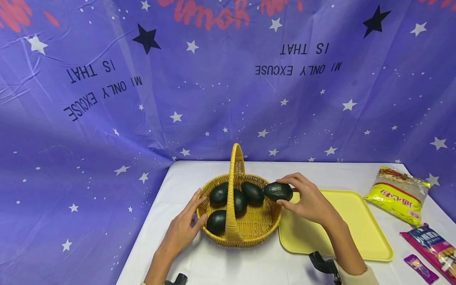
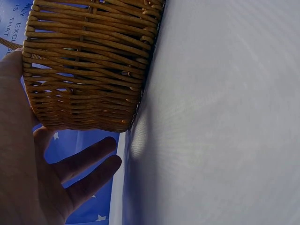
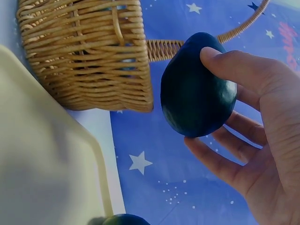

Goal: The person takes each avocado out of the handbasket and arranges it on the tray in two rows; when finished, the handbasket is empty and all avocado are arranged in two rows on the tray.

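Observation:
A dark green avocado (image 1: pixel 278 191) is held between the thumb and fingers of my right hand (image 1: pixel 309 200), over the right rim of a yellow wicker basket (image 1: pixel 258 225). In the right wrist view, the held avocado (image 3: pixel 197 89) stands clear above the basket's rim. Several more avocados (image 1: pixel 252 193) lie inside, partly hidden behind the tall arched handle (image 1: pixel 232 194). At the basket's left side is my left hand (image 1: pixel 181 231), its thumb at the rim. Its fingers (image 2: pixel 89 157) stretch out spread beside the woven wall in the left wrist view.
Right of the basket lies a pale yellow tray (image 1: pixel 342 225), partly under my right forearm. A rounded green thing (image 3: pixel 125 219) shows at the right wrist view's bottom edge. Farther right are a yellow food bag (image 1: pixel 399 198), a pink-and-blue packet (image 1: pixel 432 247) and a small purple packet (image 1: pixel 421 269).

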The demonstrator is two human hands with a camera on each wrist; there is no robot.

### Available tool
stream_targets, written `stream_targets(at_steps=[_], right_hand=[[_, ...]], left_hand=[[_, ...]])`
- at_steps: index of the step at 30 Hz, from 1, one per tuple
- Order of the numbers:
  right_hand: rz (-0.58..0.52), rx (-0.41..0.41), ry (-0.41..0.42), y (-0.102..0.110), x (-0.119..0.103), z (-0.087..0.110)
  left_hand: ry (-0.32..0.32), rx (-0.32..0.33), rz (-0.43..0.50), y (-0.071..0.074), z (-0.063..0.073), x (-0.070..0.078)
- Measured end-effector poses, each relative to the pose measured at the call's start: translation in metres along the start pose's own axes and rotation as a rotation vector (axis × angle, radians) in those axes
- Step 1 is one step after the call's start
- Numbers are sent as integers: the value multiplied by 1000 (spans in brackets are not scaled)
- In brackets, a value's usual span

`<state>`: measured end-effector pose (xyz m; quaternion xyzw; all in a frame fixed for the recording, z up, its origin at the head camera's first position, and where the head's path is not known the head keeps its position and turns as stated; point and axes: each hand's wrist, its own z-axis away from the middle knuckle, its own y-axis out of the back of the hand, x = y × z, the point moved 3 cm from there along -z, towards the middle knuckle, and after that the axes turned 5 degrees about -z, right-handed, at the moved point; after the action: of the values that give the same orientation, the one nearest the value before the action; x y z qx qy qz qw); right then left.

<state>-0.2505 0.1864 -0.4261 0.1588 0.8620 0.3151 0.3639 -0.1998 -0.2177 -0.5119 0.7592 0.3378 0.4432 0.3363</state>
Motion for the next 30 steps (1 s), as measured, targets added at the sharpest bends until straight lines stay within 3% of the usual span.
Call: stream_targets(at_steps=[30], right_hand=[[52, 109, -92, 39, 17, 10]], left_hand=[[19, -6, 38, 0, -2, 1]])
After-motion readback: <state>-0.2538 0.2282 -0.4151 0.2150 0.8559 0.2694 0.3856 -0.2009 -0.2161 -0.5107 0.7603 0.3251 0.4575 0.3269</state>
